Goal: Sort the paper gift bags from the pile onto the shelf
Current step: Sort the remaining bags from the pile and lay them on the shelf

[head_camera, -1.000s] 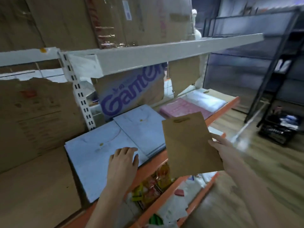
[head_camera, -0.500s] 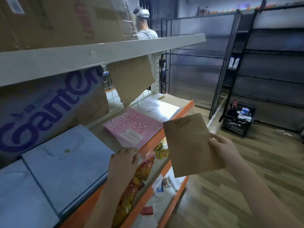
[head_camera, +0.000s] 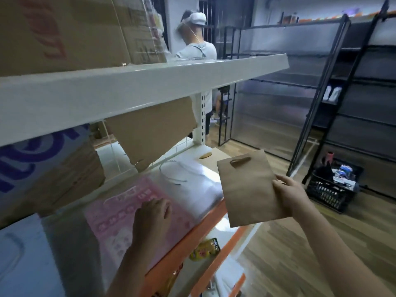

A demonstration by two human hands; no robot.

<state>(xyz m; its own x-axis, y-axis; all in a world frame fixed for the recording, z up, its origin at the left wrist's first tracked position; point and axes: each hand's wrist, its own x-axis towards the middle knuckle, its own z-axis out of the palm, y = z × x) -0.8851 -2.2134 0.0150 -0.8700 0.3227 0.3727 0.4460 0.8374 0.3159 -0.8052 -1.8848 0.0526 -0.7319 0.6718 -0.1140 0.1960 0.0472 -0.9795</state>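
My right hand (head_camera: 293, 196) grips the right edge of a flat brown paper gift bag (head_camera: 248, 187) with a cut-out handle, holding it in the air just off the shelf's orange front edge (head_camera: 205, 224). My left hand (head_camera: 153, 215) rests with curled fingers on a stack of pink gift bags (head_camera: 120, 211) lying flat on the shelf. To the right of the pink stack lie white gift bags (head_camera: 192, 179), then a brown bag (head_camera: 216, 156) at the shelf's far end. Pale blue bags (head_camera: 21, 254) lie at the left.
A white shelf board (head_camera: 128, 86) carrying cardboard boxes (head_camera: 64, 28) hangs overhead. A printed box (head_camera: 42, 163) and torn cardboard (head_camera: 154, 129) stand at the back. Snack packets (head_camera: 205, 249) lie on the lower shelf. A person (head_camera: 197, 43) stands behind; black racks (head_camera: 342, 82) and a black basket (head_camera: 332, 189) at the right.
My view has moved right along the shelf. My left hand went from the blue bags to the pink stack. The brown bag has travelled right with my right hand.
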